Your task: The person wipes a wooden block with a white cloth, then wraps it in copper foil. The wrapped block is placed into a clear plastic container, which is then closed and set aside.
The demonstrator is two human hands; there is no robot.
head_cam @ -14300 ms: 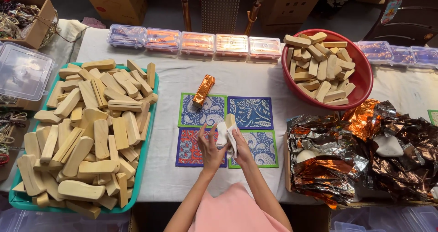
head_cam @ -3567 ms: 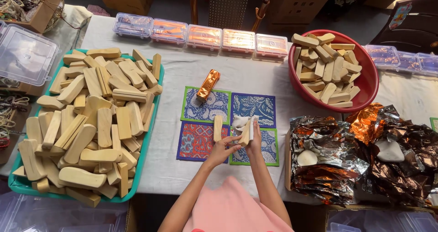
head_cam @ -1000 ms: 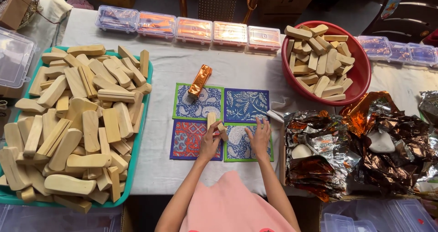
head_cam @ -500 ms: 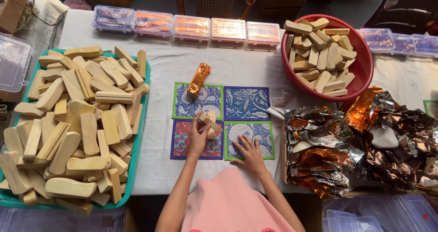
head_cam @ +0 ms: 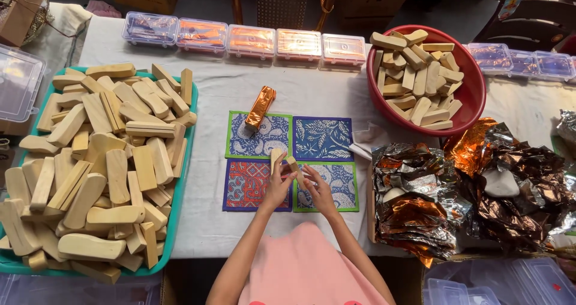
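- At the far left I see a clear plastic lid [head_cam: 18,89] cut off by the frame edge, beside a cardboard box [head_cam: 21,11] only partly in view.
- Next, a green tray [head_cam: 180,179] heaped with pale wooden blocks [head_cam: 102,167]; its lower left corner runs out of frame, and the blocks hide its floor.
- Along the back of the tabletop [head_cam: 324,92] stands a row of clear boxes [head_cam: 246,41] with orange contents that I cannot make out.
- An orange foil-wrapped bar [head_cam: 260,107] lies tilted on the upper left of four patterned mats [head_cam: 321,138].
- My left hand [head_cam: 276,188] pinches a small wooden block [head_cam: 276,158], held upright over the middle of the mats.
- My right hand [head_cam: 318,191] has its grip closed on a second wooden piece [head_cam: 293,164], just beside the first; whether the two pieces touch I cannot tell, as fingers cover the join.
- A red bowl [head_cam: 474,95] holds more blocks.
- Crumpled foil sheets [head_cam: 468,191] pile at the right, silver and orange, burying what lies under them; the heap is cut off at the right edge.
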